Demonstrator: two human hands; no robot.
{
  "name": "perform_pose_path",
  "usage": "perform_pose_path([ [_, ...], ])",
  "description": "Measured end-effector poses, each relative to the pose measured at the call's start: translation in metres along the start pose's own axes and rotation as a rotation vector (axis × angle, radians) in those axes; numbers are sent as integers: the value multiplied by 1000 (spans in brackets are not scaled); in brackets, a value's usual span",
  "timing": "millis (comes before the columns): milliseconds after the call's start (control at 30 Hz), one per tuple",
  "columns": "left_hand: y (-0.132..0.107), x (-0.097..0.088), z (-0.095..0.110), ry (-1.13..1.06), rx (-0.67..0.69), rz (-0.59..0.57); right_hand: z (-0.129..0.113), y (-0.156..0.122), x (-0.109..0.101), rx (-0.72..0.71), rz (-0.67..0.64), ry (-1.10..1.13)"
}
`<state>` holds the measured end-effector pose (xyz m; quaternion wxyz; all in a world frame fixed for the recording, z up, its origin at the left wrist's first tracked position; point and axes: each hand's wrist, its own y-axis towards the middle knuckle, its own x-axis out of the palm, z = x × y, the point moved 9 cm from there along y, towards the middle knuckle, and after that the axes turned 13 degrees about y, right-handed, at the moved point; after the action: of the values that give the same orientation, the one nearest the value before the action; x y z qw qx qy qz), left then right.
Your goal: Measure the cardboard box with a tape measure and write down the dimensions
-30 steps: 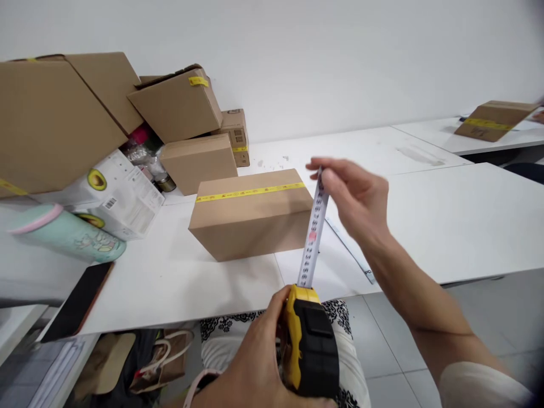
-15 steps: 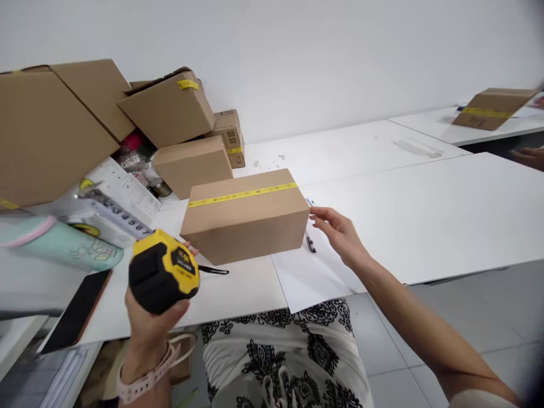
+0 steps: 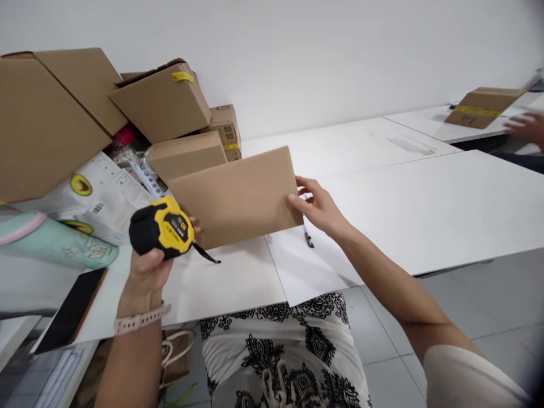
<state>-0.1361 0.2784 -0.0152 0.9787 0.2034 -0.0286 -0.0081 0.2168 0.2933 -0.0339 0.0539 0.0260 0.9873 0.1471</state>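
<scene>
My left hand [image 3: 147, 275] is closed around a yellow and black tape measure [image 3: 165, 228], its black strap hanging over the table. A short length of the marked blade [image 3: 148, 178] sticks out from it, away from me. Fingertips of this hand show at the left end of a closed cardboard box [image 3: 240, 198]. My right hand [image 3: 322, 208] grips that box's right end, thumb on the near face and fingers behind the edge. The box is tipped, with a plain brown side towards me. Under its right end lie a sheet of paper [image 3: 293, 269] and a pen [image 3: 308, 237].
Several cardboard boxes [image 3: 164, 105] are stacked at the back left. Before them stand an avocado-printed carton [image 3: 114, 192] and a mint-green bottle [image 3: 85, 249]. A dark phone-like slab [image 3: 72, 311] lies at the left edge. Another person's hand [image 3: 527, 129] is far right, near a taped box [image 3: 480, 107].
The box has been tipped, so its yellow-taped top no longer shows. My right hand has moved from touching its corner to gripping its end. The tape measure has turned and shifted slightly away.
</scene>
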Motion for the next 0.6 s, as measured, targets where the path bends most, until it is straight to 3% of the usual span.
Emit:
perform_pose_path([
  [100, 24, 8, 1, 77, -27, -47, -1, 35, 6, -41, 27, -87],
  [233, 48, 19, -14, 249, -127, -72, 22, 72, 13, 32, 39, -151],
  [333, 65, 29, -18, 410, -153, -111, 38, 87, 17, 95, 32, -114],
  [600, 125, 56, -16, 794, -270, -368, 50, 116, 20, 149, 60, -182],
])
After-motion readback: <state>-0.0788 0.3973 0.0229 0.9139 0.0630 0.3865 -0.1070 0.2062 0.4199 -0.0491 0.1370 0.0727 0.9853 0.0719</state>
